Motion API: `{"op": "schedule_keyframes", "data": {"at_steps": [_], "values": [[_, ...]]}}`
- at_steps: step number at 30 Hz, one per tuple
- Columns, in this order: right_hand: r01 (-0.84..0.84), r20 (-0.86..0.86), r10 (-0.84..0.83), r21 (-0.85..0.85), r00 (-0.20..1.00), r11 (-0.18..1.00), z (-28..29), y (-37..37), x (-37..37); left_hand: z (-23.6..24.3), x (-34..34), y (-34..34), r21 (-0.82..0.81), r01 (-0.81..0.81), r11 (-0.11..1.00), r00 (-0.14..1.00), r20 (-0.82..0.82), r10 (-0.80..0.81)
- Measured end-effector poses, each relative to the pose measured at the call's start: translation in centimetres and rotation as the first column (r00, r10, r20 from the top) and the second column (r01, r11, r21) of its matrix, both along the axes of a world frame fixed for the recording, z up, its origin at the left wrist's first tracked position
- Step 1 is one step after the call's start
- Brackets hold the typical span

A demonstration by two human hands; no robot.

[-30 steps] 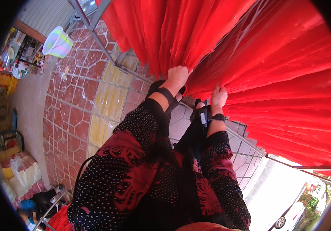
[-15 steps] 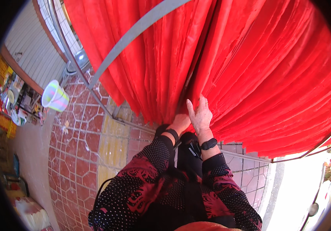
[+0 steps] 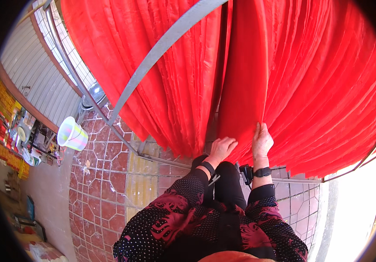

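Many thin red sheets [image 3: 319,100], paper or cloth, hang close together like pages from a metal frame [image 3: 166,39]. One red sheet [image 3: 243,83] faces me broadside, apart from the bunch on the left. My right hand [image 3: 262,142] pinches this sheet's lower right edge between thumb and fingers. My left hand [image 3: 222,149] is at its lower left, with fingers stretched toward the right and nothing visibly gripped. A dark gap shows between the left bunch and the turned sheet. Both wrists wear black bands.
A pale multicoloured bucket [image 3: 72,134] stands at the left on red paving tiles [image 3: 92,192]. Behind it are a slatted shutter [image 3: 35,70] and a cluttered shelf of goods [image 3: 22,131]. The frame's lower bar [image 3: 170,163] crosses just before my legs. A bright roadway lies at the right.
My right hand has moved right and closed on the sheet's edge, drawing the sheet broadside. My left hand has come out from the gap and shifted slightly right. The view has shifted a little.
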State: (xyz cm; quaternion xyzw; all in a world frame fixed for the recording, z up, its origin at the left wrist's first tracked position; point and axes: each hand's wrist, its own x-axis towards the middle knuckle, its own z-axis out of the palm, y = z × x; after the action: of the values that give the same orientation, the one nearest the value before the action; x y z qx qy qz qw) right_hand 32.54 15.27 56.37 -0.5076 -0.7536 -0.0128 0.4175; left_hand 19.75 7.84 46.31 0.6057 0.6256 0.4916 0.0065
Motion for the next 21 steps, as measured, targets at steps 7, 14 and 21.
{"op": "schedule_keyframes", "data": {"at_steps": [7,14,21], "values": [[-0.02,-0.013,0.021,0.043,1.0,0.999,-0.3,-0.1,0.0,9.6,-5.7,-0.6,0.337,-0.395,0.855,0.915,0.222,0.336],[-0.067,-0.016,0.067,-0.004,0.998,0.998,0.0,-1.4,-0.8,16.3,-8.5,0.6,0.493,-0.494,0.716,0.868,0.234,0.438],[-0.141,0.047,0.14,0.017,0.989,0.99,0.4,-2.1,-0.8,16.4,-8.7,1.7,0.495,-0.469,0.731,0.874,0.139,0.466]]}}
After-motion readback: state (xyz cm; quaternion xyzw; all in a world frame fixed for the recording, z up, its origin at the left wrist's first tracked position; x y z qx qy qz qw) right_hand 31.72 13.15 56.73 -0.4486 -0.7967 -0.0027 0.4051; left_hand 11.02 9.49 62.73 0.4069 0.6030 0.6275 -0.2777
